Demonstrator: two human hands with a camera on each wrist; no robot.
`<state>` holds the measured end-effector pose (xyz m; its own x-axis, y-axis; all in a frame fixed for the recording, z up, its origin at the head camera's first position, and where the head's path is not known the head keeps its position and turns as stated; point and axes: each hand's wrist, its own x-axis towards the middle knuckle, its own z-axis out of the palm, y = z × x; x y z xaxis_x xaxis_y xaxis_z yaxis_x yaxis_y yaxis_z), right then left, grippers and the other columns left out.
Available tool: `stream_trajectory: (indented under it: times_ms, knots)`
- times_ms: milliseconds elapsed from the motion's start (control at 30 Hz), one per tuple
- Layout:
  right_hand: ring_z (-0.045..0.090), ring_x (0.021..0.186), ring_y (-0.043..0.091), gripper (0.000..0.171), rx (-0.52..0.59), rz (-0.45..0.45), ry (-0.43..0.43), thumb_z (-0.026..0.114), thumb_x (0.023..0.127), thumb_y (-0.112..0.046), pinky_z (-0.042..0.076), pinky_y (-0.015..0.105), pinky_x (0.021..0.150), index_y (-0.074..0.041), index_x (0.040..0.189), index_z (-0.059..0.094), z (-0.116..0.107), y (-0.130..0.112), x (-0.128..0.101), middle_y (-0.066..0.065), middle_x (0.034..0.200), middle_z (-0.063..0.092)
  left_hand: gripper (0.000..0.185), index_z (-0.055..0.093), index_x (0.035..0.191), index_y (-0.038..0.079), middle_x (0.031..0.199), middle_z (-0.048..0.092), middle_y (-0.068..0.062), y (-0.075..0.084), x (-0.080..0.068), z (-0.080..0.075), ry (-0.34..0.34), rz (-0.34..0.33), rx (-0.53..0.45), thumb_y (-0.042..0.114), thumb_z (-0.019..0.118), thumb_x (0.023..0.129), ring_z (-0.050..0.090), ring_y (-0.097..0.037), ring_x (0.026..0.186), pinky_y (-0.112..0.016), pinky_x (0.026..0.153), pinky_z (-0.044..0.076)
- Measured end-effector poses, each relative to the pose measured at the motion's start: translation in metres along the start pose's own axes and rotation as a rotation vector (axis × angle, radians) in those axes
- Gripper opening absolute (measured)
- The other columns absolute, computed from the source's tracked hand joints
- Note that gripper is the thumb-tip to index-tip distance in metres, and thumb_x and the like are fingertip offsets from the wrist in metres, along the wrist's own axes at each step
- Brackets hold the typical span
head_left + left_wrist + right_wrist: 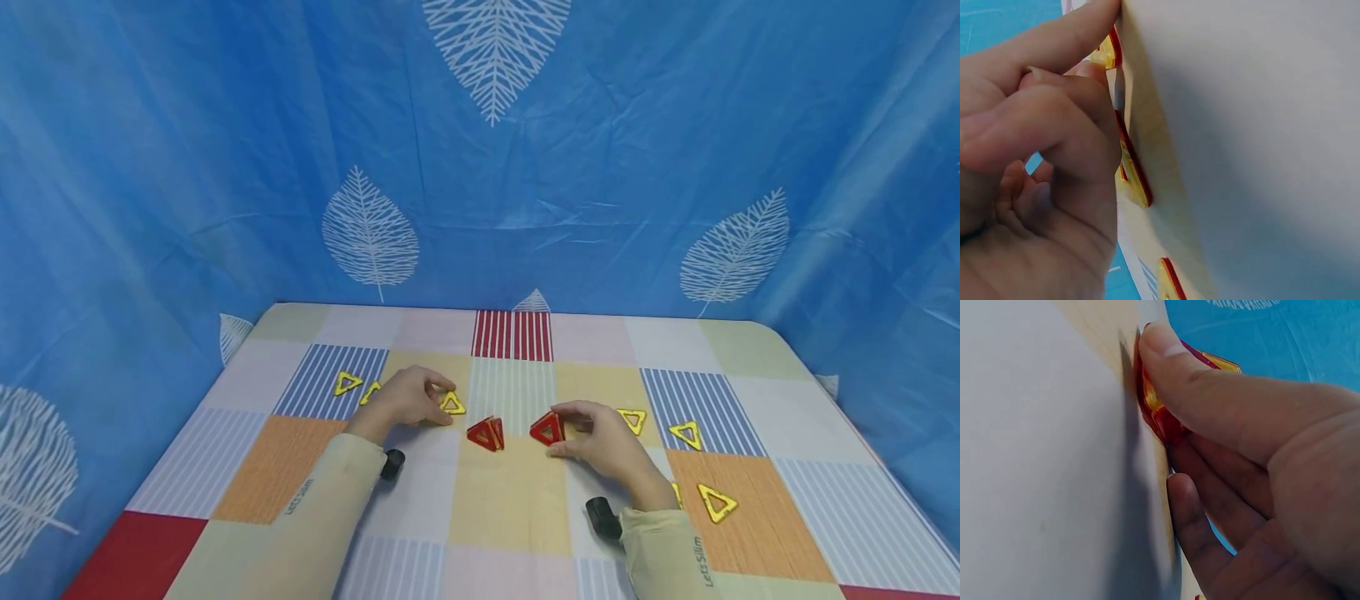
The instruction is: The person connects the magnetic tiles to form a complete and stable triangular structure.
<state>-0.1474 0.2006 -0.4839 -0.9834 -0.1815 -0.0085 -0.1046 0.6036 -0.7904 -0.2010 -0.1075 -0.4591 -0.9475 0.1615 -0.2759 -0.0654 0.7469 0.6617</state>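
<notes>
My left hand (411, 398) has its thumb and fingertips around the edges of a yellow triangular tile (452, 403) on the cloth. The left wrist view shows that tile (1110, 51) between thumb and finger, its side edged in red. With thumb and fingers, my right hand (600, 437) grips a red triangular piece (547, 427) near the table's middle. Close up, this piece (1163, 419) is glossy red with yellow inside, partly covered by the thumb. Between the hands stands another red, pyramid-like piece (486, 433), touched by neither hand.
Two yellow triangles (347, 382) lie left of the left hand, one partly hidden behind it. Several more (687, 434) are scattered at the right, one partly covered by the right wrist. A patchwork cloth (517, 517) covers the table, and a blue leaf-print curtain (600, 167) hangs around it.
</notes>
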Motion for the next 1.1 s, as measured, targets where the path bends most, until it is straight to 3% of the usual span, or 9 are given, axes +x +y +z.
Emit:
stream_trajectory:
  times_ms: [233, 467, 600, 833, 1100]
  knots:
    - [0.063, 0.115, 0.030, 0.059, 0.027, 0.031, -0.012, 0.093, 0.071, -0.017, 0.046, 0.048, 0.100, -0.008, 0.125, 0.070, 0.001, 0.001, 0.001, 0.007, 0.123, 0.068, 0.042, 0.074, 0.114, 0.012, 0.087, 0.059, -0.006, -0.004, -0.003, 0.001, 0.020, 0.018, -0.028, 0.011, 0.090, 0.075, 0.055, -0.020, 0.070, -0.028, 0.055, 0.045]
    - [0.063, 0.115, 0.032, 0.060, 0.028, 0.017, -0.015, 0.093, 0.071, -0.015, 0.046, 0.049, 0.100, -0.005, 0.125, 0.069, 0.000, 0.001, -0.001, 0.011, 0.124, 0.068, 0.044, 0.073, 0.111, 0.011, 0.084, 0.057, -0.005, -0.001, -0.012, -0.004, 0.113, 0.099, -0.097, 0.020, 0.093, 0.073, 0.049, -0.019, 0.066, -0.030, 0.053, 0.041]
    - [0.062, 0.116, 0.032, 0.060, 0.020, 0.023, -0.012, 0.093, 0.071, -0.013, 0.046, 0.048, 0.100, -0.006, 0.125, 0.069, 0.001, -0.002, -0.001, 0.010, 0.124, 0.067, 0.045, 0.073, 0.112, 0.013, 0.087, 0.058, -0.004, 0.007, -0.026, -0.007, 0.136, 0.156, -0.130, 0.020, 0.093, 0.072, 0.049, -0.019, 0.065, -0.031, 0.053, 0.040]
    - [0.060, 0.117, 0.033, 0.060, -0.014, 0.052, -0.005, 0.092, 0.071, -0.009, 0.046, 0.048, 0.099, -0.008, 0.126, 0.069, 0.003, -0.006, -0.001, 0.011, 0.127, 0.065, 0.043, 0.073, 0.112, 0.012, 0.090, 0.059, -0.005, 0.028, -0.059, -0.002, 0.043, 0.307, -0.144, 0.015, 0.091, 0.074, 0.045, -0.015, 0.059, -0.031, 0.053, 0.042]
    - [0.060, 0.118, 0.035, 0.060, -0.002, 0.065, -0.011, 0.090, 0.072, -0.003, 0.046, 0.050, 0.099, -0.009, 0.128, 0.068, 0.003, -0.004, 0.000, 0.012, 0.129, 0.064, 0.041, 0.073, 0.109, 0.009, 0.082, 0.062, 0.003, 0.048, -0.078, 0.039, -0.156, 0.388, -0.074, 0.018, 0.092, 0.073, 0.051, -0.009, 0.064, -0.026, 0.054, 0.042]
